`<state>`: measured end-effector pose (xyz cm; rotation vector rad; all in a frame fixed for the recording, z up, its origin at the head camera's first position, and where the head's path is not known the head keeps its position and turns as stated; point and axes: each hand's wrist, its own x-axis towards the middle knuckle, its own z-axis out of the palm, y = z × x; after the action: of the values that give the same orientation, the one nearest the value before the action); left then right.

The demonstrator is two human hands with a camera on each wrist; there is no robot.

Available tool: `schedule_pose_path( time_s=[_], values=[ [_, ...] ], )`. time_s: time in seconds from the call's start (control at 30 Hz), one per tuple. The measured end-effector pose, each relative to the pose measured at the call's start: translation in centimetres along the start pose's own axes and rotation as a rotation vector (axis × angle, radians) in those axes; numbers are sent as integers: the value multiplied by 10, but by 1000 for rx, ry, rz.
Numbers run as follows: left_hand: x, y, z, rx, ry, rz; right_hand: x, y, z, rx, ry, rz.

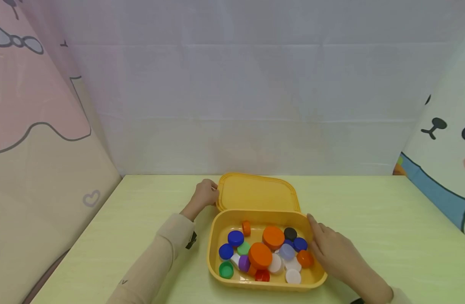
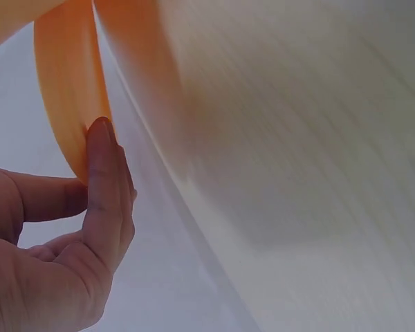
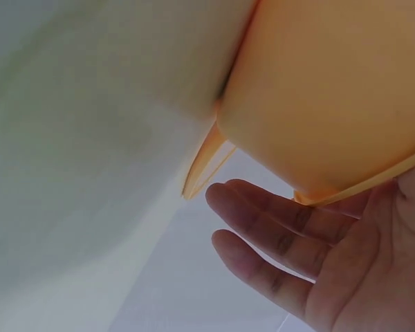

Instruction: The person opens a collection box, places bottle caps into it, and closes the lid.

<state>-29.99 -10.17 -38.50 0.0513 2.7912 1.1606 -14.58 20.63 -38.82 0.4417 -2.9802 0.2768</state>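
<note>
A yellow rectangular box (image 1: 262,216) with rounded corners sits on the table, full of loose plastic bottle caps (image 1: 260,256) in orange, blue, white, green, purple, red and black. Just behind it is the matching yellow lid (image 1: 259,192), raised at its left end. My left hand (image 1: 205,194) pinches the lid's left edge; the left wrist view shows thumb and fingertips on the lid's rim (image 2: 66,83). Along the box's right side lies my right hand (image 1: 336,253), touching the rim. From the right wrist view, its fingers extend loosely beside the box wall (image 3: 318,90).
The pale yellow-green table (image 1: 369,211) reaches back to a plain light curtain (image 1: 255,93). Printed cloth hangs on both sides, a pink and cream one (image 1: 38,105) at left and one with an animal face (image 1: 441,160) at right.
</note>
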Motion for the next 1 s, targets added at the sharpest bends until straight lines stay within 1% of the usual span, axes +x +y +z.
schedule_pose_path(
  time_s=[0.13, 0.23, 0.43, 0.57, 0.63, 0.77, 1.0],
  values=[
    [-2, 1, 0, -130, -1, -36, 0, 0, -1, 4, -14, 0],
    [-3, 2, 0, -201, 2, -55, -1, 0, -2, 11, -21, 7],
    [-5, 4, 0, -255, 34, -50, -1, 1, -4, 31, -22, 11],
    [-8, 4, -1, -261, 64, -13, 0, 0, -6, 63, -45, 29],
    [-10, 5, -2, -258, 83, 10, 2, 0, -8, 78, -42, 36],
    [-13, 6, -2, -230, 124, 47, 6, 2, -11, 94, 8, 29],
    [-18, 10, -2, -189, 210, 112, 17, 10, -16, 80, 125, -18]
  ],
)
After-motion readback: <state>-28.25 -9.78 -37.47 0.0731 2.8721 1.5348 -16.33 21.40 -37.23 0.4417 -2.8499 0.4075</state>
